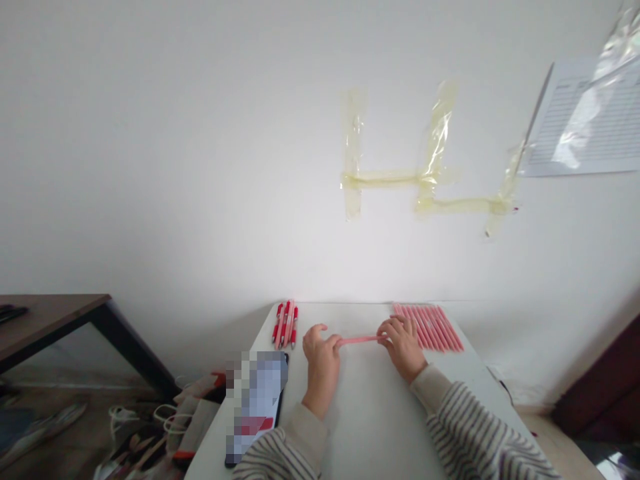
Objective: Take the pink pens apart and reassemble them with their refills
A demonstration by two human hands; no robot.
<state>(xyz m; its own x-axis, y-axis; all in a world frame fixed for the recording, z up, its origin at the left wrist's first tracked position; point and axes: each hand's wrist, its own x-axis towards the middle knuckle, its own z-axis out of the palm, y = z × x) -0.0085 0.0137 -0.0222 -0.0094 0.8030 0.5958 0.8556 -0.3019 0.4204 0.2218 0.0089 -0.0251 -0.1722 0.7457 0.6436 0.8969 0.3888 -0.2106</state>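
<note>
Between my two hands a slim pink pen [359, 340] is stretched level above the white table [373, 407]. The fingertips of my left hand [323, 353] pinch its left end. My right hand [403, 343] grips the other end, its fingers curled over that tip. Just beyond my right hand, a row of similar pink pens [435, 328] lies side by side at the far right of the table. Off to the left of my left hand is a small group of red and pink pens [285, 325], several with dark tips.
A phone or tablet with a blurred screen [260, 407] lies along the table's left edge. The table backs onto a white wall with yellowish tape [385, 179] and a taped paper sheet [585, 127]. At left stand a brown desk [55, 323] and bags [193, 420] on the floor.
</note>
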